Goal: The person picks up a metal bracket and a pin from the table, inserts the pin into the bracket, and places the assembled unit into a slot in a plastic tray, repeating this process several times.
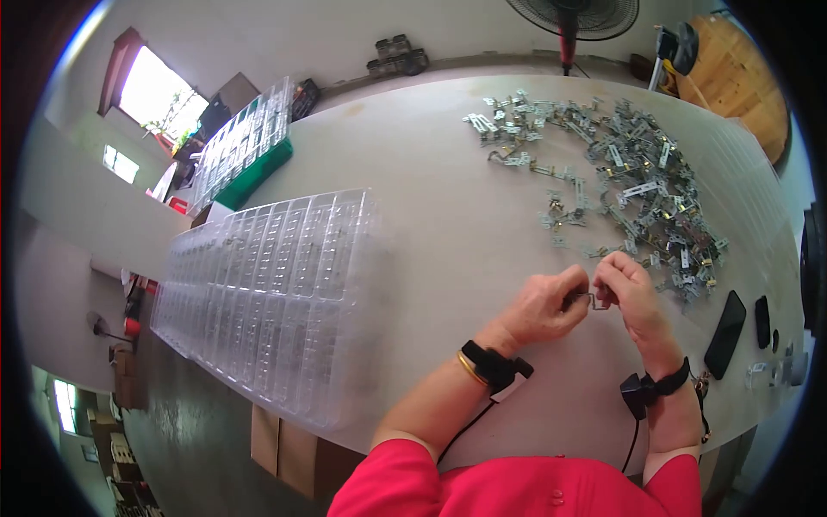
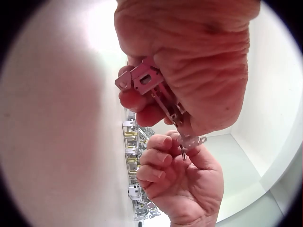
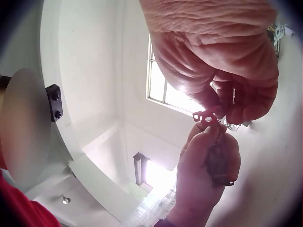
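Observation:
Over the near part of the table my left hand point(image 1: 544, 308) grips a slim metal bracket point(image 2: 147, 80). In the left wrist view, the bracket's slotted, bent end sticks out past the curled fingers, and its middle lies under the palm. My right hand point(image 1: 631, 289) meets the left one at the bracket's other end, where thumb and forefinger pinch it beside a flat tab with holes point(image 3: 207, 118). A short thin pin point(image 2: 183, 152) shows between those right fingertips. The right hand's other fingers are curled.
A large heap of metal brackets point(image 1: 646, 185) covers the table's right side. Clear plastic compartment trays point(image 1: 276, 293) lie on the left, with a green-sided tray point(image 1: 258, 177) behind. A black phone point(image 1: 725, 334) and small dark items lie at right. Cables trail from both wrists.

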`<state>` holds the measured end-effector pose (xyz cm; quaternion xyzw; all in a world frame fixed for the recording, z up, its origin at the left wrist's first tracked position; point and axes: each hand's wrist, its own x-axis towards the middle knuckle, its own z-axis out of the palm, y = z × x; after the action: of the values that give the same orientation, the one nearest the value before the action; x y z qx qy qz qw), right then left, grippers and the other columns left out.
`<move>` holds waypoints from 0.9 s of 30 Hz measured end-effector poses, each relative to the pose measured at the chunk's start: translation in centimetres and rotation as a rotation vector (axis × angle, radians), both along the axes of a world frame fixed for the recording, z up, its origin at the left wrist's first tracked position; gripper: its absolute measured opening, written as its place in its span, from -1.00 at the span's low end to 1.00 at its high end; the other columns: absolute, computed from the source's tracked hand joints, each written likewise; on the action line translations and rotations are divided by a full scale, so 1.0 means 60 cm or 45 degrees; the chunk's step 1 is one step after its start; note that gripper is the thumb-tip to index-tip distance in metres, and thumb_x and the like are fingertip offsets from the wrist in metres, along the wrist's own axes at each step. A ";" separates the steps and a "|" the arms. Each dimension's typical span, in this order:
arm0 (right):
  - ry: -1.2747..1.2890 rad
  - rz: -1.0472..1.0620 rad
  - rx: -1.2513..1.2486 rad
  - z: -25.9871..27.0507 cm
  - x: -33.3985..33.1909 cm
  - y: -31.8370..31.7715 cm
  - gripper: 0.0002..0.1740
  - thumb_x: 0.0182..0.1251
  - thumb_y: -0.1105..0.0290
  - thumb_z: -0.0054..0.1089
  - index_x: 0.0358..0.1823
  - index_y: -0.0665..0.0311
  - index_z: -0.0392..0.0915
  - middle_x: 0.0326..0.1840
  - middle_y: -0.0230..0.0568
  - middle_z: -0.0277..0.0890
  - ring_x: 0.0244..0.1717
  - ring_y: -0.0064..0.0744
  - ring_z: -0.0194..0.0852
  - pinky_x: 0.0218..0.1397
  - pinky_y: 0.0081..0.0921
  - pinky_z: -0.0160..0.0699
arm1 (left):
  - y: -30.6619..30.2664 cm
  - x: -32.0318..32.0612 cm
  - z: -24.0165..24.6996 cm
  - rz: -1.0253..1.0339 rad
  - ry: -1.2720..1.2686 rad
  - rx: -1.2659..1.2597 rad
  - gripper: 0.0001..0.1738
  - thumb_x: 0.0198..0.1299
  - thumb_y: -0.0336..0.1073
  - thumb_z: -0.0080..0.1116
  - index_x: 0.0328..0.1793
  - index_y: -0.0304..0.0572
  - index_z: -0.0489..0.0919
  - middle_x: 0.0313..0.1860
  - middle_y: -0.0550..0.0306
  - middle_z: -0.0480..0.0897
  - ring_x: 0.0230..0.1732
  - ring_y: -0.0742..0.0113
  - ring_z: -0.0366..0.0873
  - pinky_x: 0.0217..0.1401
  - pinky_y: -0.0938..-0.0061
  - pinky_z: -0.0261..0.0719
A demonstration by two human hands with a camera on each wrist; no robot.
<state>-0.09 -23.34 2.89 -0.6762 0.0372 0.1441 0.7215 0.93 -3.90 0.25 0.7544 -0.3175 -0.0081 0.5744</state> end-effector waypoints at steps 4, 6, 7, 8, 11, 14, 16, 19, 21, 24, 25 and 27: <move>-0.101 -0.098 -0.100 0.008 -0.001 0.003 -0.81 0.58 0.30 0.03 -0.25 0.18 0.48 -0.30 -0.44 0.54 -0.32 -0.65 0.49 -0.28 -0.62 0.47 | -0.001 0.003 -0.002 0.179 -0.089 0.016 -0.87 0.22 -0.42 0.21 -0.18 -0.21 0.48 -0.50 0.00 0.58 -0.56 0.16 0.53 -0.44 0.34 0.50; -0.069 -0.066 -0.080 0.017 -0.004 0.008 -0.81 0.59 0.30 0.02 -0.23 0.18 0.47 -0.27 -0.41 0.56 -0.30 -0.63 0.53 -0.26 -0.62 0.49 | 0.001 0.004 0.004 0.241 -0.112 0.038 -0.87 0.23 -0.42 0.21 -0.17 -0.20 0.48 -0.50 0.00 0.58 -0.55 0.15 0.55 -0.44 0.34 0.50; -0.034 -0.046 -0.069 0.021 -0.006 0.011 -0.81 0.60 0.29 0.01 -0.21 0.19 0.46 -0.24 -0.39 0.59 -0.29 -0.61 0.56 -0.25 -0.61 0.52 | 0.003 0.004 0.005 0.290 -0.134 0.053 -0.88 0.23 -0.43 0.20 -0.16 -0.19 0.49 -0.50 0.00 0.59 -0.55 0.14 0.56 -0.45 0.33 0.50; -0.037 -0.031 -0.059 0.021 -0.007 0.012 -0.81 0.60 0.29 0.01 -0.21 0.19 0.46 -0.24 -0.39 0.59 -0.29 -0.61 0.56 -0.25 -0.61 0.52 | 0.003 0.006 0.003 0.304 -0.137 0.063 -0.88 0.23 -0.43 0.20 -0.16 -0.19 0.49 -0.50 0.00 0.59 -0.55 0.14 0.56 -0.45 0.33 0.50; 0.016 0.065 0.043 0.019 -0.007 0.008 -0.81 0.62 0.28 -0.01 -0.18 0.19 0.45 -0.21 -0.34 0.61 -0.28 -0.59 0.60 -0.24 -0.61 0.57 | -0.003 0.009 -0.005 0.317 -0.289 -0.030 -0.90 0.26 -0.42 0.20 -0.15 -0.17 0.52 -0.49 0.03 0.61 -0.54 0.13 0.58 -0.44 0.30 0.54; 0.022 0.086 0.045 0.021 -0.008 0.011 -0.83 0.62 0.29 -0.01 -0.18 0.19 0.45 -0.21 -0.33 0.61 -0.30 -0.58 0.61 -0.26 -0.60 0.62 | -0.001 0.014 -0.009 0.316 -0.382 0.000 -0.89 0.25 -0.40 0.21 -0.15 -0.18 0.52 -0.44 0.04 0.63 -0.50 0.11 0.61 -0.44 0.31 0.55; 0.001 0.077 0.048 0.024 -0.009 0.013 -0.83 0.61 0.31 0.03 -0.18 0.21 0.45 -0.23 -0.34 0.59 -0.30 -0.58 0.62 -0.24 -0.56 0.67 | 0.003 0.013 -0.008 0.320 -0.340 0.046 -0.88 0.24 -0.39 0.22 -0.15 -0.19 0.52 -0.39 0.03 0.64 -0.43 0.10 0.63 -0.37 0.29 0.57; -0.068 0.059 0.022 0.027 -0.012 0.018 -0.83 0.60 0.32 0.06 -0.18 0.23 0.46 -0.24 -0.37 0.56 -0.28 -0.58 0.61 -0.18 -0.54 0.70 | 0.007 0.015 -0.005 0.317 -0.295 0.139 -0.83 0.22 -0.38 0.24 -0.10 -0.22 0.54 -0.23 -0.03 0.65 -0.24 0.05 0.65 -0.18 0.26 0.59; -0.139 0.054 0.001 0.025 -0.013 0.020 -0.83 0.60 0.32 0.06 -0.17 0.24 0.46 -0.24 -0.38 0.54 -0.26 -0.59 0.60 -0.17 -0.53 0.70 | 0.010 0.015 0.000 0.317 -0.294 0.192 -0.78 0.20 -0.38 0.25 -0.05 -0.23 0.55 -0.13 -0.07 0.65 -0.12 0.03 0.66 -0.07 0.24 0.60; -0.240 0.029 -0.025 0.028 -0.016 0.024 -0.84 0.61 0.34 0.05 -0.16 0.26 0.46 -0.23 -0.39 0.51 -0.24 -0.61 0.57 -0.14 -0.53 0.70 | 0.005 0.015 0.002 0.418 -0.423 0.047 -0.66 0.18 -0.39 0.26 0.09 -0.26 0.55 0.04 -0.14 0.61 0.10 -0.06 0.59 0.14 0.22 0.55; -0.271 0.009 -0.029 0.031 -0.018 0.026 -0.85 0.61 0.36 0.04 -0.15 0.28 0.46 -0.20 -0.40 0.50 -0.23 -0.61 0.56 -0.13 -0.53 0.69 | 0.002 0.016 -0.002 0.456 -0.393 -0.018 -0.61 0.19 -0.40 0.26 0.16 -0.27 0.53 0.09 -0.16 0.60 0.15 -0.08 0.57 0.17 0.23 0.55; -0.341 -0.028 -0.044 0.029 -0.019 0.032 -0.87 0.61 0.39 0.03 -0.15 0.28 0.46 -0.18 -0.39 0.48 -0.23 -0.61 0.55 -0.13 -0.54 0.67 | 0.002 0.019 -0.013 0.485 -0.361 -0.090 -0.56 0.21 -0.40 0.25 0.22 -0.28 0.51 0.14 -0.18 0.58 0.20 -0.10 0.54 0.20 0.23 0.55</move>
<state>-1.26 -21.42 4.63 -0.7012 -0.0496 0.0438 0.7099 2.08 -3.75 -0.51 0.7738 -0.2469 0.2174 0.5414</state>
